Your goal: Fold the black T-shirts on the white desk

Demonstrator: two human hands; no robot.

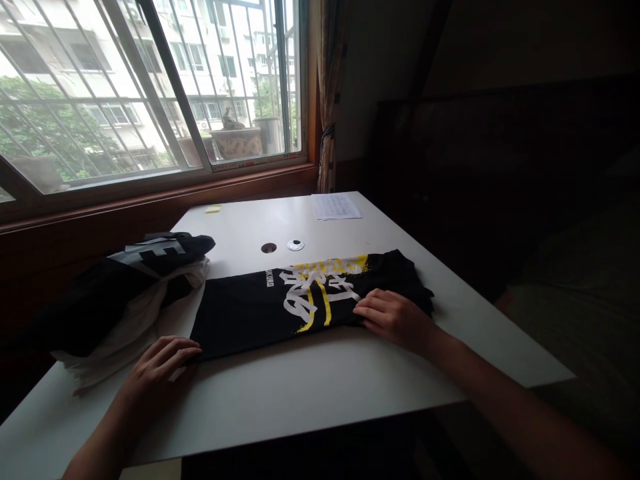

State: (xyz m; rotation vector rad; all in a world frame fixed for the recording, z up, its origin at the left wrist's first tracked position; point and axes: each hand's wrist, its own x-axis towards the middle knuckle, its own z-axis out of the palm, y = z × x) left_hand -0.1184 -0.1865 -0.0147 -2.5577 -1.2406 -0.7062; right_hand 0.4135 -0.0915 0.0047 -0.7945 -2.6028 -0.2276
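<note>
Small white capitals near the left end of the folded black cloth shirt [240,310] seem to read "UKURO", the first letters being uncertain. Beside them, large brushed white lettering [299,307] over splashed yellow print cannot be made out. A dark block letter like an E shows on the grey band of a crumpled black garment [107,290], heaped with off-white cloth [135,333] at the desk's left edge. The printing on the white paper sheet [337,206] by the far edge is too small to read.

The person's left hand [163,363] reaches in from the near edge, fingers bent and close together at the shirt's near left corner; whether they pinch it cannot be told. The right hand [393,317] lies palm down on the shirt's near side, towards its right end, fingers nearly straight and together; its thumb is hidden, so any grip cannot be told.

The shirt lies flat in a long strip across the middle of the white desk [300,393], its right end slightly rumpled near the right edge. Beyond it are a dark round hole [269,248] and a white round cap [295,245].
</note>
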